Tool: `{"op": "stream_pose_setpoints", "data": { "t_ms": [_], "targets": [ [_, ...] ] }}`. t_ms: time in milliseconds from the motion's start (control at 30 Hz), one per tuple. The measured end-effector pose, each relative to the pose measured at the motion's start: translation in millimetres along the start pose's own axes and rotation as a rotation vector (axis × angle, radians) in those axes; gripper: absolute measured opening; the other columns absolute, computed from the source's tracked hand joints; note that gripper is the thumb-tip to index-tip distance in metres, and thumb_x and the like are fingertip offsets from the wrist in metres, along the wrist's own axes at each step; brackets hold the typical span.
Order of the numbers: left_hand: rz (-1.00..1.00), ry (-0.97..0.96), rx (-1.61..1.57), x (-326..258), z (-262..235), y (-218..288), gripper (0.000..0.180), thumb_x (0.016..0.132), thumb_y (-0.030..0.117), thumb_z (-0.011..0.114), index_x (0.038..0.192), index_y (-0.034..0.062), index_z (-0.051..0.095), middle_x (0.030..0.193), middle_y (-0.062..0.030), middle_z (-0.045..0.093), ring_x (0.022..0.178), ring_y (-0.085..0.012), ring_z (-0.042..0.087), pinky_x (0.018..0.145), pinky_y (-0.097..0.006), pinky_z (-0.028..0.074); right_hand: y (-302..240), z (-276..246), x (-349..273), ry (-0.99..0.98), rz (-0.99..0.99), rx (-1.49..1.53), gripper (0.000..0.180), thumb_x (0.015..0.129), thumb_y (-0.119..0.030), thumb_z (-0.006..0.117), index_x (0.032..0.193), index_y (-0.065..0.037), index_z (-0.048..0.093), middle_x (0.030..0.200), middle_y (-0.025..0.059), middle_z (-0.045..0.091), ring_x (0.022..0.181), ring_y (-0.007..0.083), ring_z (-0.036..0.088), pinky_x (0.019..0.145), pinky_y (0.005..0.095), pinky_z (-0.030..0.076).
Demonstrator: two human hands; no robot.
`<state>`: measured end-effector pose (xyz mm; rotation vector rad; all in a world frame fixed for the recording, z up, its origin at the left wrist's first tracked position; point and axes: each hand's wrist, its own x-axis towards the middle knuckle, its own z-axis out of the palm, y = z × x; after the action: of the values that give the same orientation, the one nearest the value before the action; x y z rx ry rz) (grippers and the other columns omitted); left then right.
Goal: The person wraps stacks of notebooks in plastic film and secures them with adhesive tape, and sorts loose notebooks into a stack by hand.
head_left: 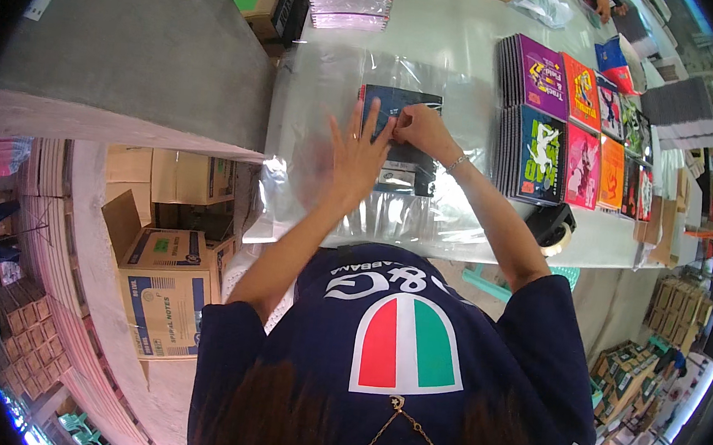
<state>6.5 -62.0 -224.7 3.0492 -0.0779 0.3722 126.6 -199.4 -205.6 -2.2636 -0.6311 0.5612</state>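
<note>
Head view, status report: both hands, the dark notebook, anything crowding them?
Left hand flat, fingers spread, on clear plastic bag. Right hand pinching dark notebook top edge. Colourful notebook stacks right, apart.

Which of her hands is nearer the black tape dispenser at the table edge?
Right. The right hand pinches the dark notebook in its clear bag, on the side toward the tape dispenser. The left hand lies flat on the bag, farther left.

On the counter [441, 26]: one dark notebook [398, 137] under two hands, left hand [356, 156] and right hand [420, 129], one tape dispenser [551, 225], and two rows of notebook stacks [581, 128], five visible per row.
</note>
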Motion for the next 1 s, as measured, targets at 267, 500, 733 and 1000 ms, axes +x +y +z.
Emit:
{"op": "stream_pose_setpoints", "data": {
  "t_ms": [267,500,733,1000],
  "targets": [
    [-0.352,-0.039,-0.46,-14,15,7,0.054,0.096,0.039,0.042,0.145,0.0157,0.033,0.154,-0.0125,0.019,0.142,-0.0321,0.015,0.109,-0.063,0.01,-7,0,-18,0.159,0.118,-0.181,0.035,0.069,-0.033,0.078,0.07,-0.004,0.059,0.072,0.0081,0.062,0.068,0.0262,0.061,0.062,0.04,0.046],
    [-0.538,-0.138,-0.98,17,49,-31,0.071,0.094,0.051,0.042,0.144,0.0036,0.025,0.141,-0.0223,0.034,0.13,-0.0381,0.033,0.108,-0.042,0.027,62,20,-39,0.636,0.092,0.38,0.049,0.088,-0.041,0.059,0.114,0.001,0.053,0.112,0.0197,0.052,0.108,0.0311,0.048,0.092,0.0413,0.036],
    [-0.72,-0.005,-1.619,15,24,-21,0.07,0.085,0.04,0.066,0.134,0.0061,0.031,0.125,-0.016,0.044,0.119,-0.0241,0.043,0.1,-0.036,0.036,43,33,-59,0.356,0.153,1.129,0.063,0.093,-0.034,0.058,0.14,-0.011,0.025,0.117,0.0139,0.046,0.109,0.0223,0.047,0.097,0.0351,0.036],
    [-0.301,-0.029,-1.703,-6,-102,-7,0.091,0.075,0.008,0.075,0.146,0.0086,0.018,0.137,-0.0119,0.038,0.128,-0.0221,0.038,0.106,-0.033,0.032,-15,-28,-128,0.254,-0.126,1.042,0.085,0.082,-0.01,0.07,0.146,-0.009,0.016,0.135,0.0075,0.042,0.122,0.0181,0.044,0.104,0.0345,0.035]
  ]
}}
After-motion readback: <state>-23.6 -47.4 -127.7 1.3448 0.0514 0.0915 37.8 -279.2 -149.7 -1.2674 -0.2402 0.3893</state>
